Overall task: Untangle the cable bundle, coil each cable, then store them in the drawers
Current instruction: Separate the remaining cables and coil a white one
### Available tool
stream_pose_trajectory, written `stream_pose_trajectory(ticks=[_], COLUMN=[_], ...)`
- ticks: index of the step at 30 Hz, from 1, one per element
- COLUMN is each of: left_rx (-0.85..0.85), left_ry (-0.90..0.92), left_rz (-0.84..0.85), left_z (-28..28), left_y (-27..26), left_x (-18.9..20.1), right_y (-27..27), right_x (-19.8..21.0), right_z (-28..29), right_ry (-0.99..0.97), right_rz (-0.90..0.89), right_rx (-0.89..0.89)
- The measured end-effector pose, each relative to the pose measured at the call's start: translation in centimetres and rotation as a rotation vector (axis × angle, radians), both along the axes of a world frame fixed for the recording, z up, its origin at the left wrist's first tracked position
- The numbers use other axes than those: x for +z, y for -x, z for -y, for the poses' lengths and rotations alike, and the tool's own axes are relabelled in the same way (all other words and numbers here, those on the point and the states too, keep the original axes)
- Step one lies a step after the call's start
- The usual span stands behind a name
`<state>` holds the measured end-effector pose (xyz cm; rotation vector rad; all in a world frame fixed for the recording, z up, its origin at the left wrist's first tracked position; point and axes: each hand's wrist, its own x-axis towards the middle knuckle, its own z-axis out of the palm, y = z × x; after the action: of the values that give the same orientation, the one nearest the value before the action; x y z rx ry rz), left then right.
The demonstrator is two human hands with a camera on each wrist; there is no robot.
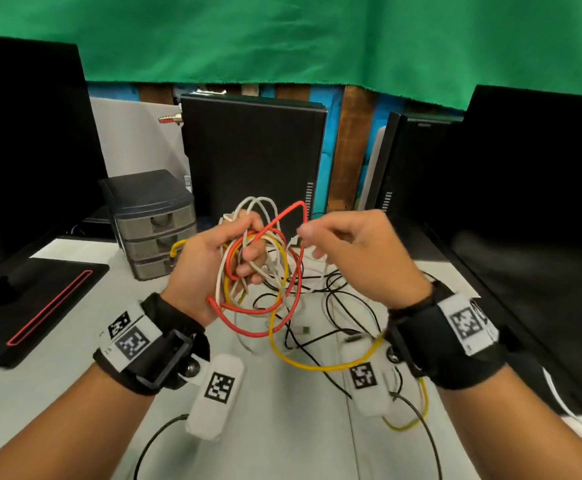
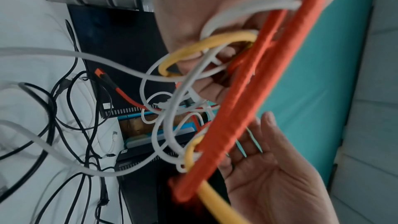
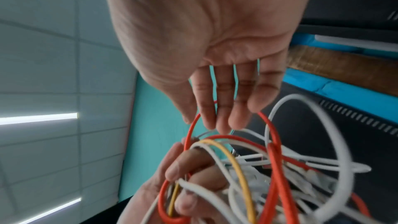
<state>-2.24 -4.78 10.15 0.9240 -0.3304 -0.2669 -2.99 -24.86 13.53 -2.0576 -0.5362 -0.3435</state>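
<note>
My left hand [image 1: 244, 261] grips a tangled bundle held up over the white table [image 1: 75, 393]. Its fingers curl round loops of red cable [image 1: 302, 204], yellow cable [image 1: 317, 368] and white cable [image 1: 258, 199]. The right hand [image 1: 317, 240] reaches in from the right with straight, loose fingers; its fingertips [image 3: 215, 122] touch the top of the red loop [image 3: 273, 159]. In the left wrist view the red cable [image 2: 247, 94] crosses in front of the right palm [image 2: 275, 176]. Black cables [image 1: 338, 299] trail from the bundle onto the table. A small grey drawer unit [image 1: 154, 223] stands behind the left hand, drawers closed.
A black computer tower [image 1: 251, 150] stands behind the bundle. Dark monitors flank the table on the left [image 1: 23, 133] and right [image 1: 542, 202]. A black monitor base with a red line [image 1: 40, 299] lies at the left. Green cloth [image 1: 282, 39] hangs above.
</note>
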Motion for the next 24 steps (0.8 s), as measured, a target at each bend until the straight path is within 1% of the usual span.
stream_pose_trajectory(ticks=[2,4,6,8,13,17,19,23,24], left_rx=[-0.015,-0.019,-0.014,0.009,0.061,0.110,0.147,0.198,0.214], left_ry=[-0.009,-0.027,-0.035,-0.052,-0.115,-0.116,-0.095,0.028,0.012], left_rz=[0.016,0.044,0.054,0.045,-0.037,-0.097,-0.131,-0.218,-0.227], left_z=[0.1,0.0,-0.1,-0.2,-0.6,-0.5,-0.6,-2.0,-2.4], left_y=[0.0,0.0,0.0,-0.1,-0.2,-0.3,-0.5,-1.1,-1.3], left_x=[-0.2,-0.4,-0.5,-0.4,0.1,0.2,0.1,0.4,0.4], right_y=[-0.4,-0.7,-0.8,-1.0,-2.0,-2.2,-2.3,-2.5,-2.5], right_x=[0.3,0.2,0.2,0.6,2.4,3.1,3.3,3.1,3.0], right_z=[-1.2,-1.7,-1.8,-1.4,0.8,0.8,0.7,1.2,1.4], right_ry=[0.064,0.154,0.179,0.127,-0.142,-0.208,-0.245,-0.291,-0.298], right_rz=[-0.075,-0.110,-0.141,-0.183,-0.197,-0.223,-0.187,-0.097,-0.078], right_rx=[0.069,0.104,0.127,0.124,-0.012,-0.025,-0.045,-0.109,-0.129])
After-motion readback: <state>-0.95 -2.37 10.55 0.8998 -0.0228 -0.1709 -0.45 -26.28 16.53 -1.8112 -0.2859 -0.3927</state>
